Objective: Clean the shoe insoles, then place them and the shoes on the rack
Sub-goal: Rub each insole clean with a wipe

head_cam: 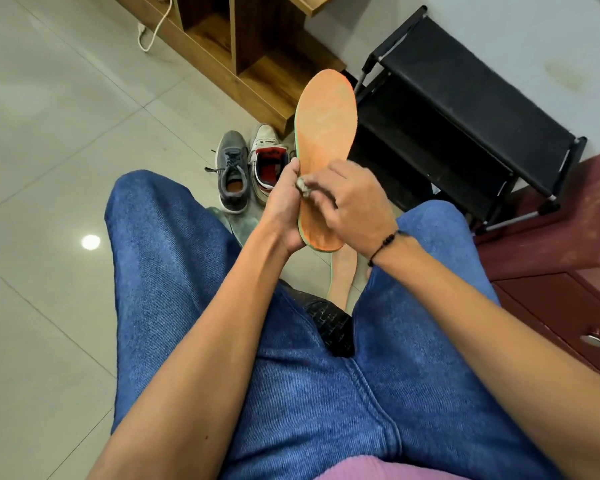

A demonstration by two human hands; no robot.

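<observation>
Floor: the tiled floor (49,140) carried the shoes and a second insole; the person sat above it in blue jeans.
Rack: the black shoe rack (465,109) stood against the wall to the right, well apart from the hands, its shelves bare where visible.
Shoes: a grey sneaker (232,171) and a white sneaker with a red lining (265,161) sat side by side on the floor, just beyond the knees.
Second insole: another orange insole (342,275) lay on the floor between the legs, partly hidden.
Held insole: the orange insole (326,133) stood nearly upright in the air, toe end up, heel end down in the left palm.
Left grip: the left hand (284,209) was clamped on the insole's lower edge, fingers curled round it.
Right grip: the right hand (350,199) pinched a small grey cloth (303,187) and pressed it on the insole's face, near the middle.
Stage: probably wiping the first insole; nothing was on the rack yet.
Risk: the long free toe end could flex away under the wiping pressure, leaving it poorly cleaned; the small cloth could slip from the fingertips and fall to the floor.
</observation>
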